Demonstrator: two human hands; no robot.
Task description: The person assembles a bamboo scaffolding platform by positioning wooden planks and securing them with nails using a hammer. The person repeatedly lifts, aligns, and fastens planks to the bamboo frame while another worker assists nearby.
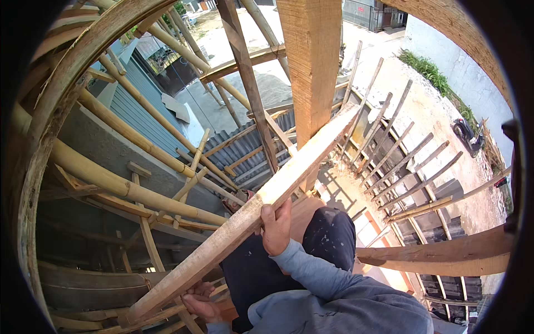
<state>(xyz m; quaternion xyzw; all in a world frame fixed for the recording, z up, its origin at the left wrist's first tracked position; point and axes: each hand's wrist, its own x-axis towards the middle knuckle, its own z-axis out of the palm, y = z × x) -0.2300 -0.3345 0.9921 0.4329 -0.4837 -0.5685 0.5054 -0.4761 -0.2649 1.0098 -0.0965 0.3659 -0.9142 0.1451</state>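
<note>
A long, squared wooden beam [222,236] slants across my front, from the lower left up to the right. Around its middle my right hand [276,225] is closed, thumb on the near face and the fingers hidden underneath. My left hand [201,305] is at the underside near the lower end, palm up with curled fingers against the wood. The beam's far end meets a thick upright wooden post [311,67], covering part of it. My knees, in dark trousers [331,234], are bent below the beam.
Bamboo poles [133,189] form a scaffold on the left, beside a grey wall. A curved-looking timber [439,256] crosses at right. Several thin sticks [389,133] rise beyond the post. Far below are corrugated sheets [222,139], pale ground and a parked motorbike [467,136].
</note>
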